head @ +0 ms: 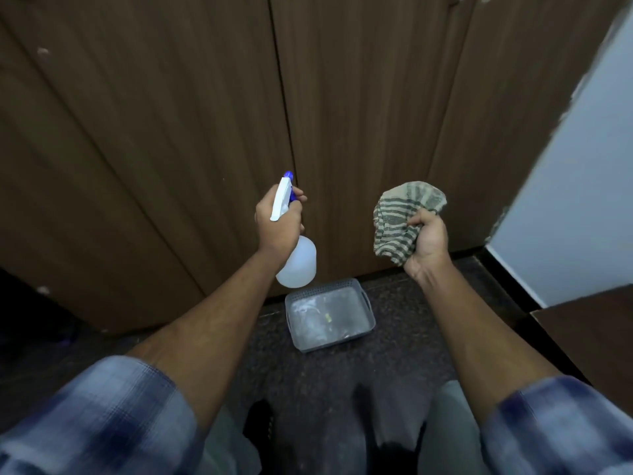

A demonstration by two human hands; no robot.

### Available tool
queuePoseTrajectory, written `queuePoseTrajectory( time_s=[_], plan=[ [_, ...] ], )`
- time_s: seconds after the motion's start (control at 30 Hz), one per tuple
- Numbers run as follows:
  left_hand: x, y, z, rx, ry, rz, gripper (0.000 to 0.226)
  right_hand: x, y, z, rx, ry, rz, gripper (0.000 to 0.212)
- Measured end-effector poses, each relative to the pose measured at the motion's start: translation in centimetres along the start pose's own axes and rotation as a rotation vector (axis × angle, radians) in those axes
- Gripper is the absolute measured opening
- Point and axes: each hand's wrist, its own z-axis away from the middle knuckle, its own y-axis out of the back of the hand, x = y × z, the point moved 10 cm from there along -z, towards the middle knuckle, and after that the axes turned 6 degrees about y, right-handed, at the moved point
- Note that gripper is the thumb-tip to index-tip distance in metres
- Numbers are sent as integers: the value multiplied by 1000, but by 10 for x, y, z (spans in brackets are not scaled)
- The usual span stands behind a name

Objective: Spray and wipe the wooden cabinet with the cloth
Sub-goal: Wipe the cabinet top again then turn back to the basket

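Left fingers [297,194] wrapped on the spray bottle [297,265] neck, nozzle toward the wooden cabinet [191,108]; right fingers [420,219] clenched on the bunched striped cloth [399,217]; grey basket [330,315] on the floor [394,351] at the cabinet's bottom edge.

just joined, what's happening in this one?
A person stands facing a wooden cabinet. The left hand holds a white spray bottle with its blue nozzle aimed at the doors; the right hand grips a bunched striped cloth, held off the wood. A grey basket sits on the floor below.
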Motion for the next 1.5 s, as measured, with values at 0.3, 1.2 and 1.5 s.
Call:
queuePoseTrajectory(
  time_s=[0.3, 1.2, 1.5],
  plan=[
    [-51, 41, 14, 106, 8, -15, 18, 38, -24, 8, -96, 108, 219, 40],
    [-549, -80, -75, 23, 36, -398, 20, 458, 233, -206, 115, -484, 215, 79],
    [-622, -98, -62, -75, 49, -408, 20, 471, 263, -264, 126, -113, 542, 53]
  ],
)
